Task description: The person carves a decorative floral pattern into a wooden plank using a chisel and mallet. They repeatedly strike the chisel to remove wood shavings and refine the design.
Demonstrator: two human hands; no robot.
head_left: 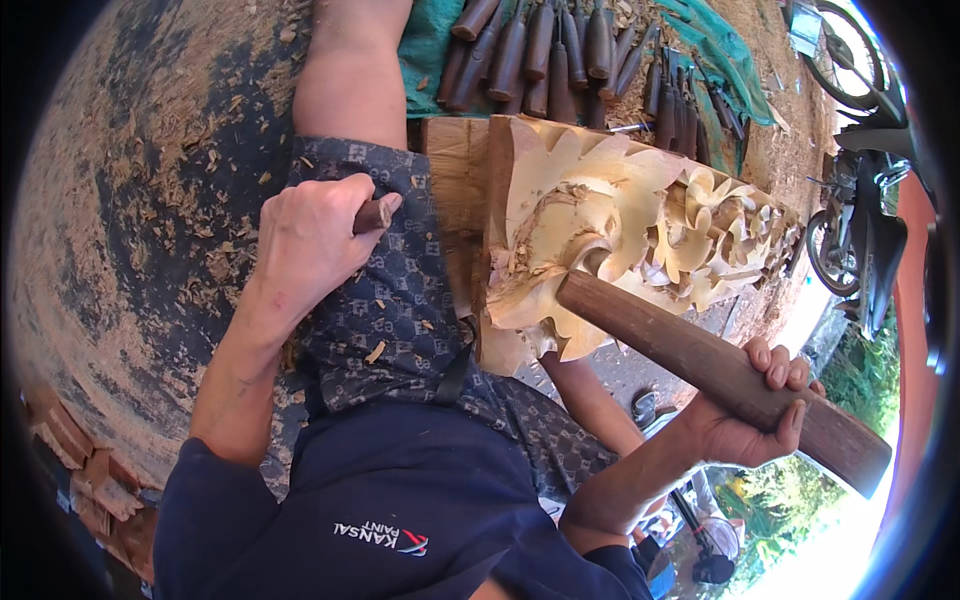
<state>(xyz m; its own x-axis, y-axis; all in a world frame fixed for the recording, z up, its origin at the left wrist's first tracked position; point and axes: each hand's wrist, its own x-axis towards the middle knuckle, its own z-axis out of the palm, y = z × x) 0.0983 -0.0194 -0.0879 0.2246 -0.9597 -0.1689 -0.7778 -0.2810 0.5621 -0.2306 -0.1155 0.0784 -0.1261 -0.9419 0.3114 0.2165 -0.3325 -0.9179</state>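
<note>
Holding wood in both hands beside a carved wooden panel [580, 205].
Hiding all but the end of a brown handle [372, 216] in the left hand [315, 228], fingers clenched. Showing, partly cut off, dark-handled tools [540, 45] on a green cloth [425, 45] past the panel's upper edge. Gripping a wooden bar [670, 340] in the right hand [742, 440], with its end across the panel's lower edge; contact unclear.

Your navy shirt [420, 475] carries two short lines of white capital lettering [367, 532] on its front, upside down in this view, with a small red-and-pale emblem [413, 544] right beside them. Just beyond the shirt's hem, your shorts [385, 300] repeat pale letter-like marks, too small to read surely.
</note>
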